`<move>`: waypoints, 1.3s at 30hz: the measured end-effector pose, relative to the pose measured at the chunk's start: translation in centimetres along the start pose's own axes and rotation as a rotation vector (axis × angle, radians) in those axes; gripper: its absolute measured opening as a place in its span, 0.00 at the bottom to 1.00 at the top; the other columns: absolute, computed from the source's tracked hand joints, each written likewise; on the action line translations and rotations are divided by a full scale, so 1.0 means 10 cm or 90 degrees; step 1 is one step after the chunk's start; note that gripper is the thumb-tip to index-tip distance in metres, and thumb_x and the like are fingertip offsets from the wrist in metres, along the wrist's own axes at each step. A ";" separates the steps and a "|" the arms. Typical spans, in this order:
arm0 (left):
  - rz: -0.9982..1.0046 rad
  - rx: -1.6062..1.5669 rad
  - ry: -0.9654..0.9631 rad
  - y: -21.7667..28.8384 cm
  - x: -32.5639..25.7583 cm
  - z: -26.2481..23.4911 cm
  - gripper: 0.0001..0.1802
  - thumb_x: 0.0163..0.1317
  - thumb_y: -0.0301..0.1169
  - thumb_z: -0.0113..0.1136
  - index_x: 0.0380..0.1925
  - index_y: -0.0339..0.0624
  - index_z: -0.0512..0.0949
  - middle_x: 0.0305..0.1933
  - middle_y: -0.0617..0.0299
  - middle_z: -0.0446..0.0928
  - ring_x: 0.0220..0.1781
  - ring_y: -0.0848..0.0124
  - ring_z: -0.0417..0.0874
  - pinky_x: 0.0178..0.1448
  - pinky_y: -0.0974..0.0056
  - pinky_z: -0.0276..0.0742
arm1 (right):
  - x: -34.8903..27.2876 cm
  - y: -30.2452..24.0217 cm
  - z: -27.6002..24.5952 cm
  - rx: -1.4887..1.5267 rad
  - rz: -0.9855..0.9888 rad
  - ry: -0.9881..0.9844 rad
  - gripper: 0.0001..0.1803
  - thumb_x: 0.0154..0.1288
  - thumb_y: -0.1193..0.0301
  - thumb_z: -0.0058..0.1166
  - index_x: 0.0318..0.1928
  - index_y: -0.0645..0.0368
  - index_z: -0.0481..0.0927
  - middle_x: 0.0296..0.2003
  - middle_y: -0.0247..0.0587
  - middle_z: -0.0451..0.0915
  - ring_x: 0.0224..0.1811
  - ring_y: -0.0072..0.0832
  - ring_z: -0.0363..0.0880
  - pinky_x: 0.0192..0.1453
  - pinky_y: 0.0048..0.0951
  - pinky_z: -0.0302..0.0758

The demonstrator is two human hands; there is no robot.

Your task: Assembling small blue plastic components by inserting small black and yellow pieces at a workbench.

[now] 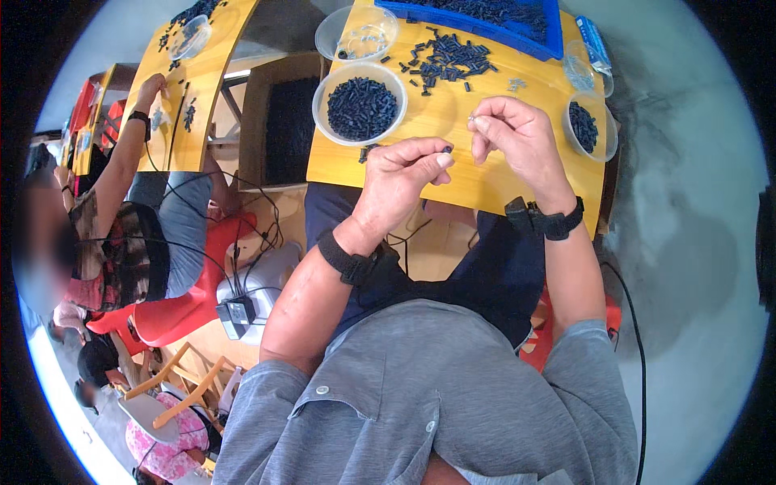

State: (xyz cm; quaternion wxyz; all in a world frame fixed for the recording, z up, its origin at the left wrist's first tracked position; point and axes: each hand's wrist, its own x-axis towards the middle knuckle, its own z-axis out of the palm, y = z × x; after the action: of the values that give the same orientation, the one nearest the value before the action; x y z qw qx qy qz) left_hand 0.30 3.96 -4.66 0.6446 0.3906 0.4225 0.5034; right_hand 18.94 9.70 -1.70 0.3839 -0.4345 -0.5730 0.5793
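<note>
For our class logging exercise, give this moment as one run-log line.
left hand: pinching black piece; right hand: pinching tiny silvery piece; hands: apart; table: yellow

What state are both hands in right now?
Left hand: closed, pinching a small black piece.
Right hand: closed, pinching a tiny pale piece, too small to identify.

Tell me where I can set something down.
On the yellow table, bare room lies between the round translucent bowl full of dark pieces and the right hand, this side of the loose pile of small dark pieces; another patch between that hand and the smaller round, full bowl. The far side is crowded by the blue rectangular plastic tray and that pile.
</note>
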 end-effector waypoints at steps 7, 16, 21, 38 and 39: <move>0.015 0.047 -0.038 0.19 -0.18 0.13 0.08 0.59 0.23 0.59 0.39 0.33 0.79 0.30 0.61 0.80 0.30 0.75 0.80 0.36 0.72 0.76 | -0.29 -0.29 0.08 0.073 -0.007 -0.123 0.06 0.66 0.75 0.48 0.34 0.65 0.75 0.22 0.33 0.76 0.21 0.17 0.75 0.26 0.19 0.73; 0.030 0.089 -0.041 0.30 -0.37 0.16 0.08 0.59 0.28 0.61 0.39 0.38 0.80 0.27 0.66 0.80 0.28 0.80 0.78 0.30 0.76 0.70 | -0.48 -0.40 0.18 -0.002 -0.064 -0.144 0.05 0.65 0.76 0.48 0.34 0.65 0.76 0.20 0.32 0.76 0.20 0.16 0.73 0.26 0.18 0.72; 0.026 0.073 -0.037 0.30 -0.42 0.15 0.08 0.60 0.28 0.61 0.39 0.38 0.80 0.27 0.66 0.80 0.26 0.82 0.77 0.28 0.77 0.69 | -0.55 -0.45 0.26 -0.061 -0.076 -0.134 0.05 0.64 0.77 0.48 0.33 0.65 0.76 0.19 0.31 0.75 0.20 0.15 0.73 0.26 0.19 0.72; 0.013 0.130 -0.024 0.33 -0.48 0.13 0.07 0.58 0.24 0.61 0.37 0.36 0.81 0.27 0.65 0.80 0.25 0.81 0.78 0.27 0.77 0.71 | -0.60 -0.60 0.37 -0.274 -0.109 -0.134 0.03 0.60 0.78 0.50 0.30 0.65 0.75 0.23 0.39 0.74 0.21 0.25 0.75 0.25 0.26 0.71; 0.013 0.129 -0.026 0.33 -0.48 0.14 0.07 0.58 0.24 0.61 0.37 0.36 0.81 0.27 0.65 0.80 0.25 0.81 0.78 0.27 0.77 0.71 | -0.59 -0.58 0.36 -0.274 -0.108 -0.133 0.03 0.60 0.78 0.50 0.30 0.65 0.75 0.23 0.39 0.74 0.21 0.25 0.75 0.25 0.26 0.71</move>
State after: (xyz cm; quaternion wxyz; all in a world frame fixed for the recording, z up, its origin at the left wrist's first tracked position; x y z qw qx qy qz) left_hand -0.10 -0.19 -0.44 0.6048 0.4683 0.4544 0.4566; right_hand 17.13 3.23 4.30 0.2683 -0.3942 -0.7543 0.4512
